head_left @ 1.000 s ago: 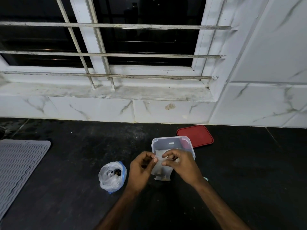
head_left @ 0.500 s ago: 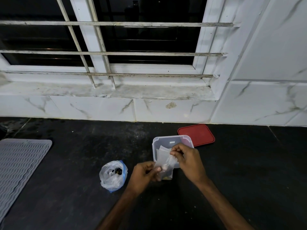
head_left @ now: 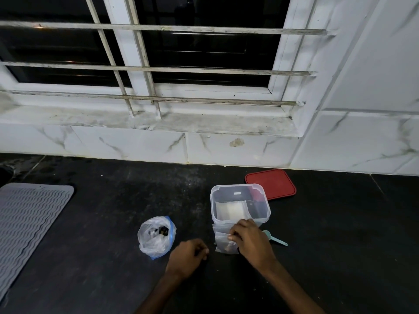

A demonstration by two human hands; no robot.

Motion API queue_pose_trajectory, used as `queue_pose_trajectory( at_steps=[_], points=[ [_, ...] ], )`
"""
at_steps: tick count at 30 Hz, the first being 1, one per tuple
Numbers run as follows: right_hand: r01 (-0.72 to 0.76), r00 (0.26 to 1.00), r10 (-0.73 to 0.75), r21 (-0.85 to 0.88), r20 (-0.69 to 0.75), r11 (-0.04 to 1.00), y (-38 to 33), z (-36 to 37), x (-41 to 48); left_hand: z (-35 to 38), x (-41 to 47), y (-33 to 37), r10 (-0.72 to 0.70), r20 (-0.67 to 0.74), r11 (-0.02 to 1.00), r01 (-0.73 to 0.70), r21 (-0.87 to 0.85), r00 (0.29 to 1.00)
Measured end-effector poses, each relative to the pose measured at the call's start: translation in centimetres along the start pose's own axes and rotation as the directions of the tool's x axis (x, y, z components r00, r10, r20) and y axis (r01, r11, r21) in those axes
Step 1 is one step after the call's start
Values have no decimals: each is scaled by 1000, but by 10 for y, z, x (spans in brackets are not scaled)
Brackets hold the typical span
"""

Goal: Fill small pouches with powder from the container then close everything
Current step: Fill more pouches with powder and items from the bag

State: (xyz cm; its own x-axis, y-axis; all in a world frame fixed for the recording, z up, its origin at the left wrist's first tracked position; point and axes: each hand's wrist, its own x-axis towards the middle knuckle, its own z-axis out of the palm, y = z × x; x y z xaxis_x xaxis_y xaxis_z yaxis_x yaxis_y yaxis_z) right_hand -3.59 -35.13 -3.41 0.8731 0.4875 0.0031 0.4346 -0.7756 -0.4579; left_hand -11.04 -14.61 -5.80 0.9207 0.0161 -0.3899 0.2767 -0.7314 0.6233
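Black tabletop (head_left: 113, 211) below a barred window and white marble-look wall tiles. Near its middle, a clear plastic container (head_left: 238, 185), lid off, with white powder (head_left: 229, 210) lying in the left part of its floor (the right part dark and see-through). Behind it and to the right, a red lid (head_left: 275, 184) lying flat, close to the container's far corner; touching or not, cannot tell. Right against the container's near wall, a small clear pouch (head_left: 223, 243), upright on the tabletop, with something brownish low inside it, too blurred to name. Right grip (head_left: 251, 241): narrow, thumb and fingertips pinching the pouch's top edge from above, wrist toward the camera. Left grip (head_left: 188, 257): fingers curled in, knuckles up, low over the tabletop just left of the pouch and apart from it, nothing visible within. Just right of the right grip, a teal scoop (head_left: 275, 239) flat on the tabletop, bowl partly hidden behind the hand, handle pointing right. Left of the left grip, a crumpled clear plastic bag (head_left: 155, 240) with a blue edge, mouth open upward, small dark items inside. Far left, well apart from the rest, a grey ribbed mat (head_left: 29, 220) running off the frame edge.
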Motion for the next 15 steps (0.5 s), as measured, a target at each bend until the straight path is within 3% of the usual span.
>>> queue_pose_trajectory(
  at_steps=[6, 8, 10, 12, 15],
  points=[
    [-24, 990, -7, -218, -141, 976, -4, -8, 1, -4, 0, 5, 34, -97, 998, -39, -49, 995],
    [-25, 970, -28, -213, -243, 977, -2, -18, 9, -7, 0, 10, 49, -129, 995, -59, -74, 990],
    [-86, 959, 47, -130, -279, 988, 5, -32, 26, -11, 2, 16, 66, -166, 992, -83, -98, 984],
    [-236, 959, 222, -64, -175, 970, 18, -38, 52, -15, 3, 23, 76, -200, 986, -103, -130, 977],
    [-378, 921, 388, -145, 42, 914, 33, -34, 85, -24, 6, 32, 81, -239, 983, -118, -142, 967]
  ],
)
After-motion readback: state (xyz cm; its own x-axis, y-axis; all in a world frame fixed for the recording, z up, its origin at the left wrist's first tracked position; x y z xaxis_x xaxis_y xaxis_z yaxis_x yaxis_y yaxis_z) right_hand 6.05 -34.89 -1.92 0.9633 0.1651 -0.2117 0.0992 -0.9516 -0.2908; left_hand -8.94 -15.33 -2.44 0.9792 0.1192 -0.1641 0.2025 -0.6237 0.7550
